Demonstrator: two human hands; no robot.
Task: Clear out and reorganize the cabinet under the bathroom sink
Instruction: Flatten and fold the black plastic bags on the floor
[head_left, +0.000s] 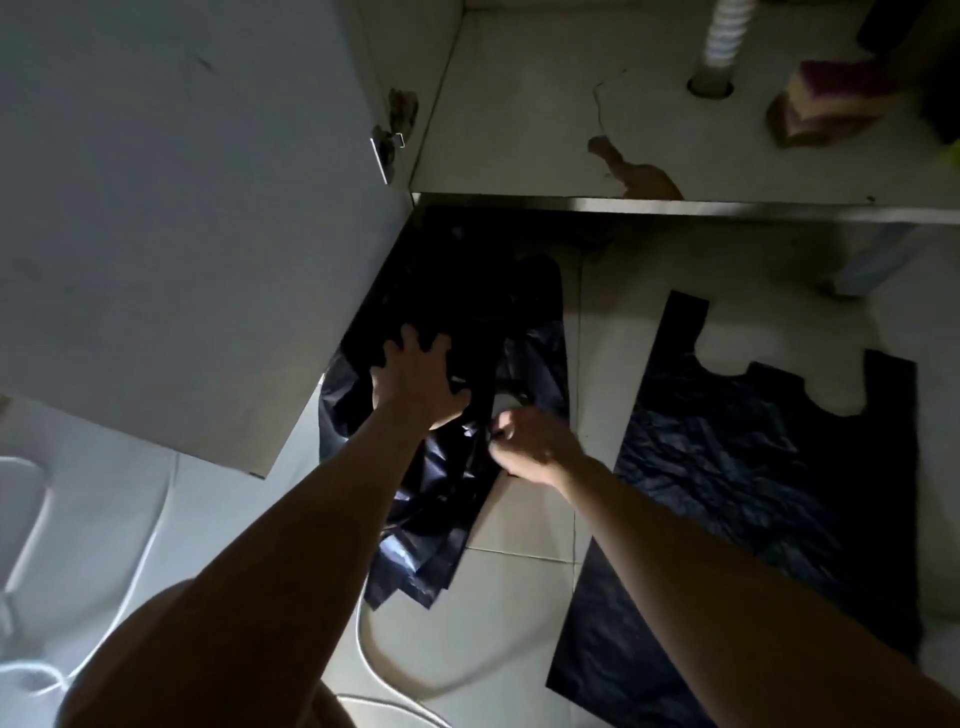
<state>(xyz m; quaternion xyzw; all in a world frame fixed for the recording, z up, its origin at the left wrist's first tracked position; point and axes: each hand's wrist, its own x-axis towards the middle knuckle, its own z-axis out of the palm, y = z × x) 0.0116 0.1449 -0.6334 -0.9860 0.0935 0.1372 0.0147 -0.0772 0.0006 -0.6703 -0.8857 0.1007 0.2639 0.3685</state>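
A crumpled black plastic bag (441, 483) lies on the tiled floor just below the open cabinet. My left hand (415, 379) presses flat on its upper part, fingers spread. My right hand (530, 441) pinches a fold of the same bag near its middle. A second black plastic bag (737, 467) lies spread flat on the floor to the right, handles toward the cabinet. The cabinet floor (545, 104) is white and stained, with sponges (826, 104) at its right.
The open cabinet door (182, 208) hangs over the floor at left. A corrugated white drain pipe (722, 47) enters a hole in the cabinet floor. A white hose (384, 670) curves over the tiles near my knee. A toilet edge (31, 519) shows at far left.
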